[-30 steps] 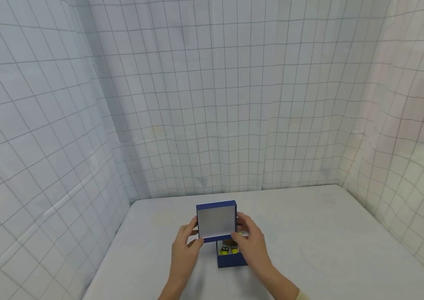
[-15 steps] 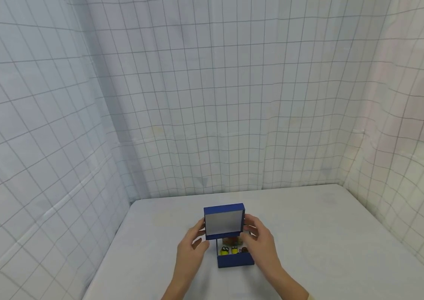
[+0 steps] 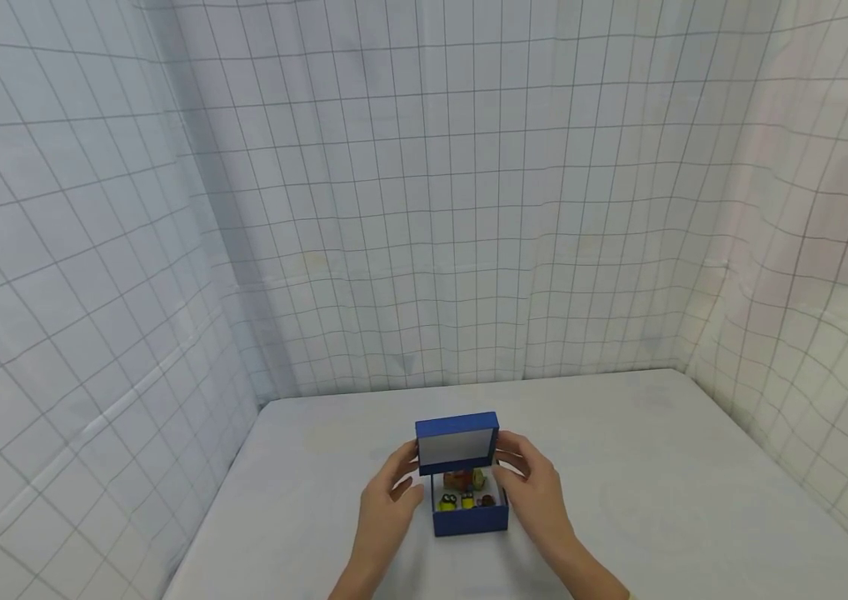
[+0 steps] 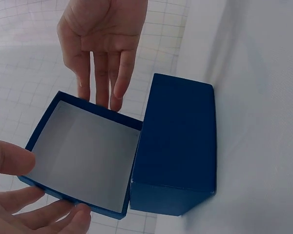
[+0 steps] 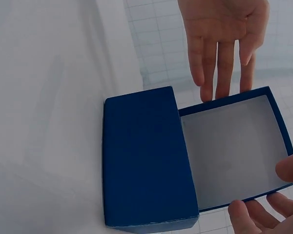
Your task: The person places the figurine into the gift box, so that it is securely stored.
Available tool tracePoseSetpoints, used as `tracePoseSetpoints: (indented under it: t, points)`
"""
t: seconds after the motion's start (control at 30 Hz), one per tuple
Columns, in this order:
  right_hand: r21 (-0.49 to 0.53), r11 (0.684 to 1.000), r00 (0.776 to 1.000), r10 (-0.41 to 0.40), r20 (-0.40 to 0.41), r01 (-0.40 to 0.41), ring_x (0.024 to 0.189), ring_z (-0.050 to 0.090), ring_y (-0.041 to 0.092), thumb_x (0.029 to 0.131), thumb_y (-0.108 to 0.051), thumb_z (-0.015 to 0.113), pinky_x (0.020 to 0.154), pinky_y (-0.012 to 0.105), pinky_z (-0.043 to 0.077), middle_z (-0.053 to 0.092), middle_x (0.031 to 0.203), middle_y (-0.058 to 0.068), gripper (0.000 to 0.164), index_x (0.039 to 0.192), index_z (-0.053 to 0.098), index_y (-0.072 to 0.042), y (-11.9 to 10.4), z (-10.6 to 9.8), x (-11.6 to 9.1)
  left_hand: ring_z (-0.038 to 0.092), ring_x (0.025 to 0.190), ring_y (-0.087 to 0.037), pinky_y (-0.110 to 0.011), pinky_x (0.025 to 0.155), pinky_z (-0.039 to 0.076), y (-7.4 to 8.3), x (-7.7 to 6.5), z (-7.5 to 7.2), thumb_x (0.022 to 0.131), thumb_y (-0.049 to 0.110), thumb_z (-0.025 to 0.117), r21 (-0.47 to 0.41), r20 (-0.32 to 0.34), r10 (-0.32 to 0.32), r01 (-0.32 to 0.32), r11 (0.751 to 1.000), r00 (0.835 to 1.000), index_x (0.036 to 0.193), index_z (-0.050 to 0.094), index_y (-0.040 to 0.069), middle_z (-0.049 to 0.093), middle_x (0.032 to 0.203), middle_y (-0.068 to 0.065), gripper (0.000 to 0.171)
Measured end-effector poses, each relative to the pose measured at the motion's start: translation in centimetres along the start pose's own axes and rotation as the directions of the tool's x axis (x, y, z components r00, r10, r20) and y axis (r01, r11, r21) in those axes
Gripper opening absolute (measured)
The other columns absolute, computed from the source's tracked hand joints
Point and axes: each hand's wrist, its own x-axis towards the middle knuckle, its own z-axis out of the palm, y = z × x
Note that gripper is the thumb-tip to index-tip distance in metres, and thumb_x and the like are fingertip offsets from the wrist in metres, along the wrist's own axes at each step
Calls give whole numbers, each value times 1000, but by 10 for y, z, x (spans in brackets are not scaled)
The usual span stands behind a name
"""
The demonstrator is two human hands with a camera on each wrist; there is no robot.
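Note:
A blue box lid (image 3: 457, 445) with a white inside stands tilted up at the back of an uncovered blue box (image 3: 471, 522). My left hand (image 3: 388, 493) holds the lid's left end, with the thumb on the inner side and the fingers along the outer wall. At the opposite end my right hand (image 3: 533, 482) holds it the same way. Inside the box lie small toy figures: a yellow one with goggle eyes (image 3: 447, 503), a smaller yellow one (image 3: 467, 501), a brown round one (image 3: 487, 501) and a reddish-orange piece (image 3: 458, 480) behind them.
The box rests on a white-covered table (image 3: 619, 467). White grid-patterned curtains (image 3: 424, 208) hang behind the table and along both sides.
Both hands have carried the lid to the right and tipped its open side downward, bringing it in line with the box. More of the toy figures now show; the box stays put.

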Motion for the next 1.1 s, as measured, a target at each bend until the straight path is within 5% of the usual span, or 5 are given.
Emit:
tracePoseSetpoints:
  t: [0.27, 0.53, 0.8, 1.1]
  points:
    - [-21, 999, 999, -43, -10, 43, 123, 61, 25, 93, -1, 65, 98, 33, 53, 62, 129, 5, 54, 141, 55, -24, 15, 0, 4, 52, 132, -28, -44, 108, 46, -1, 0, 1, 86, -8, 58, -18, 20, -8, 8, 1000, 1000, 147, 48, 20, 54, 143, -5, 67]
    - [-37, 997, 997, -74, 1, 74, 121, 61, 17, 92, 1, 65, 98, 31, 53, 59, 126, -1, 67, 142, 51, -41, 18, 0, 3, 46, 136, -34, -49, 110, 43, -3, -2, 2, 82, -14, 56, -46, 71, 54, -51, 998, 996, 153, 41, 24, 48, 145, -9, 82]
    - [-30, 997, 997, -78, -17, 78, 122, 61, 23, 91, 1, 66, 93, 32, 56, 60, 131, 0, 64, 138, 55, -41, 21, -2, 3, 40, 142, -34, -52, 111, 41, -7, -5, 3, 81, -14, 58, -89, 132, 94, -83, 993, 987, 155, 37, 21, 38, 157, -9, 84]
    - [-74, 995, 997, -69, -30, 66, 124, 60, 27, 92, 0, 65, 96, 35, 54, 62, 133, 0, 56, 137, 58, -33, 25, -5, 6, 35, 145, -35, -53, 112, 37, -18, 1, 7, 81, -16, 57, -42, 186, 129, -124, 991, 974, 156, 35, 14, 35, 160, -9, 84]
